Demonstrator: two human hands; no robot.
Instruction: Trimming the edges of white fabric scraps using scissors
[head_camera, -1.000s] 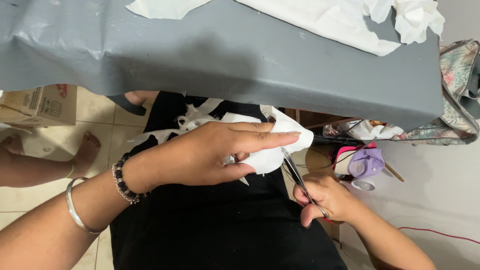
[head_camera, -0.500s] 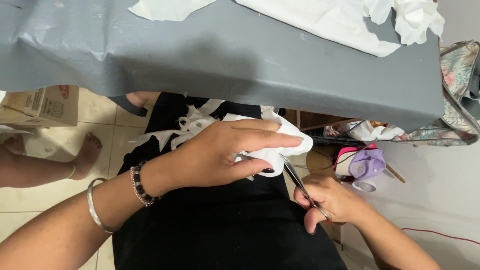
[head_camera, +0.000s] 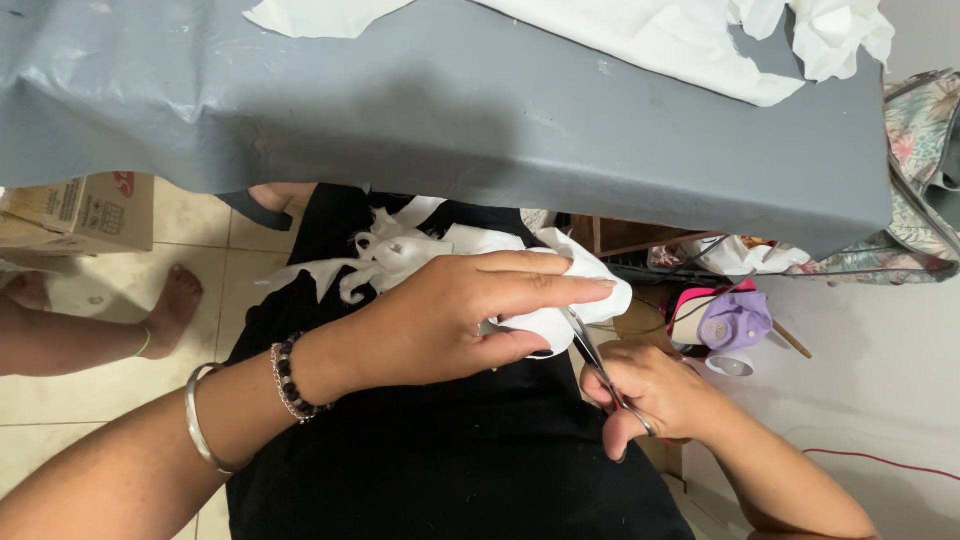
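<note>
The left hand (head_camera: 470, 320) is gripping the white fabric piece (head_camera: 540, 290) over the lap, its thumb pressing it against outstretched fingers. Since a second ago, the right hand (head_camera: 655, 390), fingers closed through the scissors (head_camera: 590, 355), is working the blades deeper into the fabric's lower edge, so cutting appears to be advancing.

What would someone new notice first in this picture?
The left hand lies flat over a bunch of white fabric in the middle of the view, above a black-clothed lap. Just right of it, the right hand works scissors into the fabric's edge. A grey-covered table with more white cloth fills the top.
</note>
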